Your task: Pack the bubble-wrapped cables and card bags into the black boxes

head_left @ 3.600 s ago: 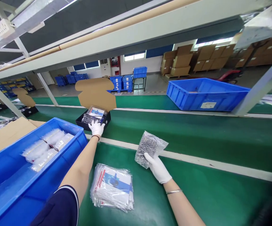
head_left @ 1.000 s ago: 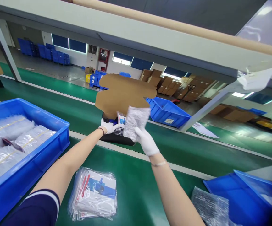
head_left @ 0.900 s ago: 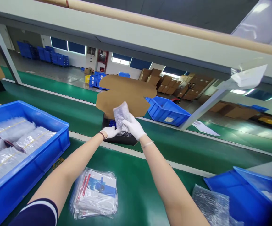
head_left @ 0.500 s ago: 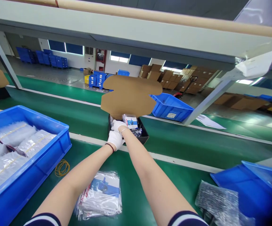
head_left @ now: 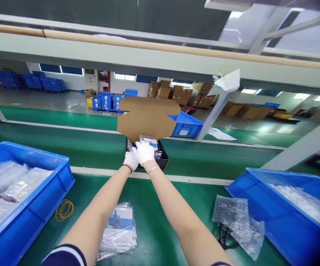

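A black box (head_left: 164,159) stands with its brown cardboard lid (head_left: 148,116) raised at the back. Inside are a plastic-wrapped booklet (head_left: 150,142) with a blue picture and some dark bagged items. My left hand (head_left: 131,159), in a white glove, is closed at the box's front left edge. Over the box's left part, my gloved right hand (head_left: 144,152) has its fingers bent down into it, beside the booklet; whatever they grip is hidden. Between my forearms lies a pile of bagged booklets (head_left: 121,225) on the green work surface.
At the left stands a blue bin (head_left: 49,177) of bundled clear bags, with yellow rubber bands (head_left: 64,210) beside it. Another blue bin (head_left: 282,207) is at the right, next to a bubble-wrap pouch (head_left: 232,210) and a black item (head_left: 225,236). A shelf beam (head_left: 148,55) crosses above.
The view has tilted up and turned right. My right hand has moved further over the box, covering more of the booklet's lower left. My left hand remains at the box's front left.
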Demonstrator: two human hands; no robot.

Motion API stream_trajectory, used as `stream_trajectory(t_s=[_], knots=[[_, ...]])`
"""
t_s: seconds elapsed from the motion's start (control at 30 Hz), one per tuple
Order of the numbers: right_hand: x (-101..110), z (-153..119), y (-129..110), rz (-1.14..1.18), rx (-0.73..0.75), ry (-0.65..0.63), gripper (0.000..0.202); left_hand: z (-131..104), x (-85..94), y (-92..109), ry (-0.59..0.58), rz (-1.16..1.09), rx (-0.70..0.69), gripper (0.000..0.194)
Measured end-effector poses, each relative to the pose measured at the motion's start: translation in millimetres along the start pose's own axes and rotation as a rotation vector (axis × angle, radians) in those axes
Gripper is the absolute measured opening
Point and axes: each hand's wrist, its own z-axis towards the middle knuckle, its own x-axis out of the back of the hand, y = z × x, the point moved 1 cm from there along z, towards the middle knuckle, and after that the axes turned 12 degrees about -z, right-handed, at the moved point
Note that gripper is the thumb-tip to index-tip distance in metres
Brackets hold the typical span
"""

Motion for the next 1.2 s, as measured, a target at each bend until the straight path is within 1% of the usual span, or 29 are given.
stream_trajectory(t_s=[0.07, 0.13, 0.17, 0.23, 0.3, 0.33, 0.4, 0.47, 0.53, 0.6, 0.63, 0.7, 0.73, 0.77, 0.8, 0.87, 0.9, 0.93, 0.97, 1.0, 1.07, 1.1, 1.17, 1.2], knots=[[-5, -7, 28, -0.019, -0.079, 0.031, 0.056, 0, 0.2, 3, 0.016, 0.024, -0.029, 0.063], [-13, -1, 51, -0.036, -0.142, 0.004, 0.065, -8, -3.2, 9, 0.044, 0.047, -0.073, 0.079], [-18, 7, 59, -0.039, -0.146, -0.022, 0.069, -14, -5.5, 12, 0.064, 0.056, -0.096, 0.083], [-26, 27, 68, -0.028, -0.097, -0.08, 0.071, -30, -8.5, 17, 0.114, 0.059, -0.151, 0.085], [-33, 46, 69, -0.002, -0.01, -0.136, 0.064, -49, -5.6, 17, 0.158, 0.035, -0.19, 0.083], [-36, 54, 68, 0.015, 0.034, -0.157, 0.061, -60, -0.9, 14, 0.169, 0.01, -0.192, 0.082], [-40, 64, 68, 0.048, 0.101, -0.178, 0.057, -82, 15.4, 3, 0.159, -0.06, -0.153, 0.079], [-39, 66, 74, 0.079, 0.136, -0.174, 0.056, -105, 38.2, -13, 0.137, -0.154, -0.084, 0.074], [-35, 61, 82, 0.106, 0.141, -0.145, 0.055, -129, 62.3, -32, 0.154, -0.262, -0.024, 0.068], [-31, 45, 85, 0.123, 0.123, -0.1, 0.055, -154, 83.3, -49, 0.231, -0.36, 0.007, 0.065], [-31, 31, 81, 0.131, 0.107, -0.067, 0.056, -166, 91.9, -56, 0.288, -0.395, 0.006, 0.064], [-35, -10, 62, 0.176, 0.09, -0.003, 0.058, -189, 105.5, -65, 0.418, -0.43, -0.008, 0.063], [-38, -37, 46, 0.215, 0.1, 0.015, 0.059, -199, 110.6, -67, 0.469, -0.433, -0.01, 0.063], [-41, -67, 28, 0.265, 0.135, 0.007, 0.06, -208, 114.5, -67, 0.5, -0.431, -0.006, 0.063], [-45, -98, 9, 0.314, 0.196, -0.043, 0.063, -214, 117.5, -66, 0.513, -0.424, 0.0, 0.062], [-52, -155, -25, 0.355, 0.319, -0.206, 0.082, -223, 120.9, -63, 0.51, -0.397, 0.007, 0.062], [-55, -177, -36, 0.39, 0.323, -0.277, 0.089, -226, 121.7, -62, 0.502, -0.377, 0.003, 0.062], [-59, -192, -44, 0.447, 0.299, -0.343, 0.094, -228, 122.2, -60, 0.493, -0.356, -0.006, 0.062], [-64, -200, -47, 0.532, 0.251, -0.398, 0.092, -230, 122.6, -59, 0.48, -0.333, -0.019, 0.062], [-69, -202, -46, 0.635, 0.198, -0.443, 0.085, -232, 123.1, -58, 0.463, -0.314, -0.033, 0.062], [-77, -195, -37, 0.803, 0.129, -0.511, 0.059, -236, 124.5, -57, 0.421, -0.286, -0.064, 0.063], [-79, -190, -30, 0.84, 0.122, -0.522, 0.045, -238, 125.1, -56, 0.406, -0.279, -0.078, 0.064], [-76, -185, -14, 0.86, 0.087, -0.463, 0.024, -241, 124.1, -53, 0.358, -0.287, -0.121, 0.061], [-70, -186, -6, 0.882, 0.044, -0.402, 0.02, -240, 121.2, -50, 0.305, -0.305, -0.156, 0.058]])
